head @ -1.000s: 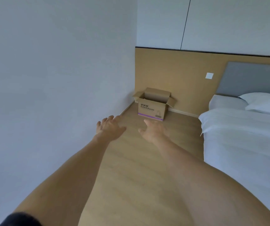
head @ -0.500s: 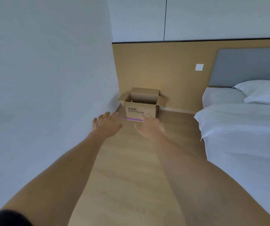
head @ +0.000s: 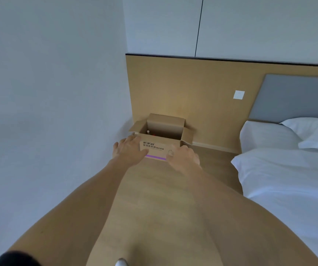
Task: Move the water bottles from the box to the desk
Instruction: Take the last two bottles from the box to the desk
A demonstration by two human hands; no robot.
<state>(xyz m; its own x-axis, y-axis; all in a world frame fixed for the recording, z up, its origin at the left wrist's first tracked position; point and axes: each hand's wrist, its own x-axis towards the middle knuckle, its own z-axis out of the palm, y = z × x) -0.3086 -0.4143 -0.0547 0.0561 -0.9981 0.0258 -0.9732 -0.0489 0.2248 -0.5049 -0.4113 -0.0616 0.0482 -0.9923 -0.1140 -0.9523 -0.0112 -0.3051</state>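
Two hands, left [head: 128, 150] and right [head: 183, 155], reached at frame centre, nearer than a second earlier to the open box [head: 161, 138] on the floor. Each grip was released, holding nothing. Bottle caps [head: 148, 132] showed inside; the bench was unseen.

Light wood floor [head: 154, 189], running up to a corner where the white wall meets a tan wood panel. Sitting right on it in that corner is an open cardboard box [head: 161, 145], flaps up, purple stripe along the bottom of its front and some printed text above that. On the right there's a bed [head: 288, 179] with white sheets, standing on the same floor, well apart from the box.
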